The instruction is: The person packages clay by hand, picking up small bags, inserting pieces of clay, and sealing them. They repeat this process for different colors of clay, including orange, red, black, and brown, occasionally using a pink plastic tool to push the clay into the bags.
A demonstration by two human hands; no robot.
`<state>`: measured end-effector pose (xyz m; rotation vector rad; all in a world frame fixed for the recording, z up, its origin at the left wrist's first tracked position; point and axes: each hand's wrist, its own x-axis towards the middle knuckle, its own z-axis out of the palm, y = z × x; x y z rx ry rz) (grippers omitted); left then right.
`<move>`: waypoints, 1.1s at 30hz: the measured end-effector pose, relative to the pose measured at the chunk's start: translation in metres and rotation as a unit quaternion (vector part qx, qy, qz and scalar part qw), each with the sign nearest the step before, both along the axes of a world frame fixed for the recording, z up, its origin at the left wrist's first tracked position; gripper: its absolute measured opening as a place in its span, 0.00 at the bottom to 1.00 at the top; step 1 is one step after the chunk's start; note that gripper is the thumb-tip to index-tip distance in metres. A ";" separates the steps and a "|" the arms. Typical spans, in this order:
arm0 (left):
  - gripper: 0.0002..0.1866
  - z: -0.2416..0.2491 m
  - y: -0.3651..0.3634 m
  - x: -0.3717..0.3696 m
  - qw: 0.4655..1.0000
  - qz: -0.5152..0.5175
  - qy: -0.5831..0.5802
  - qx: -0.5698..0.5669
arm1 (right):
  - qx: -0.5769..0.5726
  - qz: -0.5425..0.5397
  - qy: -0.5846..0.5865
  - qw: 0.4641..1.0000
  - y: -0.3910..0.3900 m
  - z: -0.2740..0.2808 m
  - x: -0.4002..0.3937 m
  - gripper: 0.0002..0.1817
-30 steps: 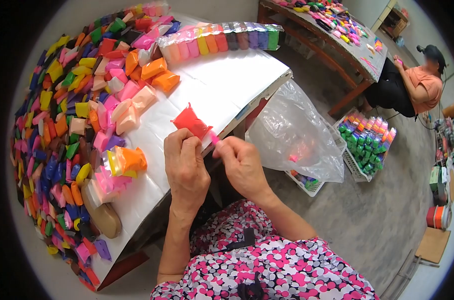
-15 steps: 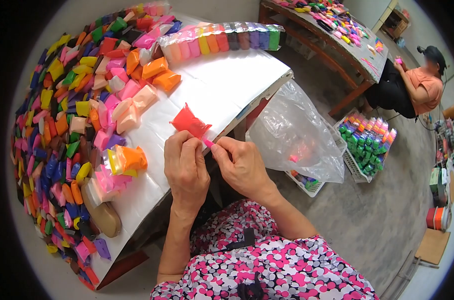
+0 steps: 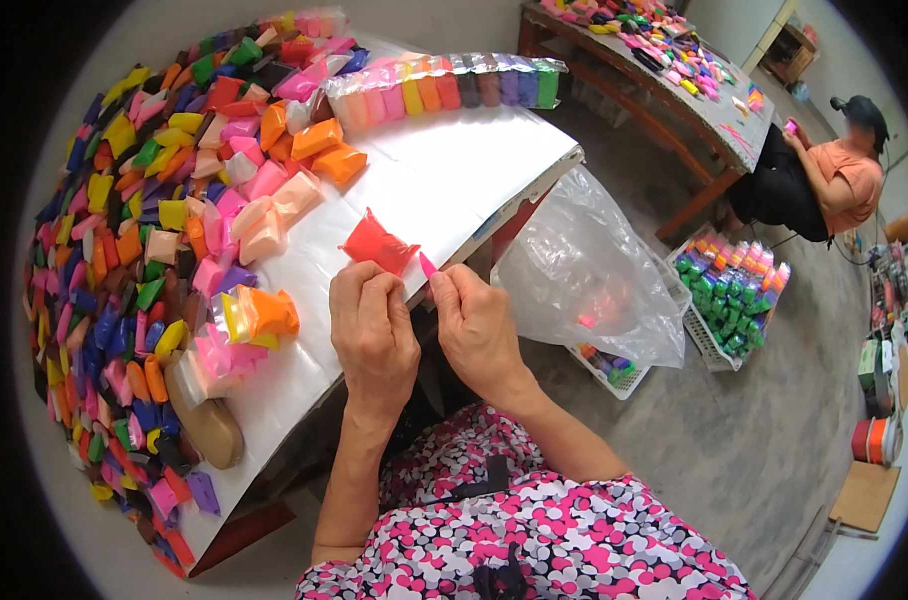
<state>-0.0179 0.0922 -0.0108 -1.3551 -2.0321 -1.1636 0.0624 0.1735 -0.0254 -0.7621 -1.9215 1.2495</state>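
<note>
A shiny red packet (image 3: pixel 379 242) sits at the white table's front edge, its lower edge hidden behind the curled fingers of my left hand (image 3: pixel 374 325). That hand is closed, its fingertips gripping the packet's near side. To its right, my right hand (image 3: pixel 476 325) is closed too, thumb and forefinger pinching a small bright pink pointed piece (image 3: pixel 428 265) whose tip sticks up. A narrow gap separates the pink piece from the red packet and my left fingers.
Many coloured packets (image 3: pixel 124 280) heap along the table's left side. A clear sleeve of coloured packets (image 3: pixel 454 85) lies at the back. Right of the table are a clear plastic bag (image 3: pixel 594 270) and a filled basket (image 3: pixel 714 345). Another person (image 3: pixel 839 175) sits by the far table (image 3: pixel 664 55).
The pink piece, which spanned the space between both hands, now stands apart from my left hand, tip upward in my right fingers. My left hand and the red packet have hardly moved.
</note>
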 end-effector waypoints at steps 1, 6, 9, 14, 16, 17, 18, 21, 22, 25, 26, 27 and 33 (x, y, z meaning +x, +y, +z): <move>0.05 -0.001 0.000 0.000 1.000 0.003 -0.001 0.001 | 0.014 0.009 -0.014 1.000 0.000 0.002 0.002 0.17; 0.05 -0.002 0.000 0.000 1.000 0.001 -0.001 0.004 | 0.049 0.052 -0.047 0.996 0.006 0.007 0.003 0.17; 0.05 -0.002 -0.001 -0.001 1.000 -0.002 0.001 0.002 | 0.065 0.080 -0.065 0.993 0.012 0.009 0.002 0.17; 0.05 0.000 -0.001 -0.001 1.000 -0.003 0.012 0.001 | 0.091 0.126 -0.084 0.984 0.021 0.012 0.004 0.18; 0.04 0.000 -0.001 -0.001 1.000 -0.002 0.007 -0.003 | 0.070 0.087 -0.076 0.991 0.015 0.011 0.002 0.18; 0.04 0.000 -0.001 -0.001 1.000 -0.002 0.004 -0.005 | 0.059 0.067 -0.073 0.993 0.012 0.010 0.000 0.18; 0.04 0.001 -0.001 -0.001 1.000 -0.002 0.005 -0.004 | 0.047 0.062 -0.067 0.995 0.010 0.011 -0.001 0.18; 0.04 0.001 -0.001 -0.001 1.000 -0.002 0.006 -0.001 | 0.035 0.061 -0.061 0.996 0.007 0.011 -0.001 0.17; 0.04 0.001 -0.001 -0.001 1.000 -0.001 0.004 -0.001 | 0.046 0.068 -0.066 0.994 0.005 0.011 0.000 0.17; 0.04 0.000 -0.001 -0.001 1.000 -0.003 0.001 0.001 | 0.085 0.083 -0.079 0.990 0.009 0.009 0.002 0.17; 0.04 0.000 -0.001 -0.001 1.000 -0.004 0.000 0.001 | 0.098 0.086 -0.084 0.988 0.012 0.008 0.001 0.17; 0.04 0.001 -0.001 -0.001 1.000 -0.001 -0.001 0.001 | 0.116 0.049 -0.108 0.986 0.011 0.013 0.001 0.17; 0.04 0.000 -0.001 0.002 1.000 0.005 0.009 0.004 | 0.207 -0.075 -0.140 0.965 0.009 0.026 0.011 0.17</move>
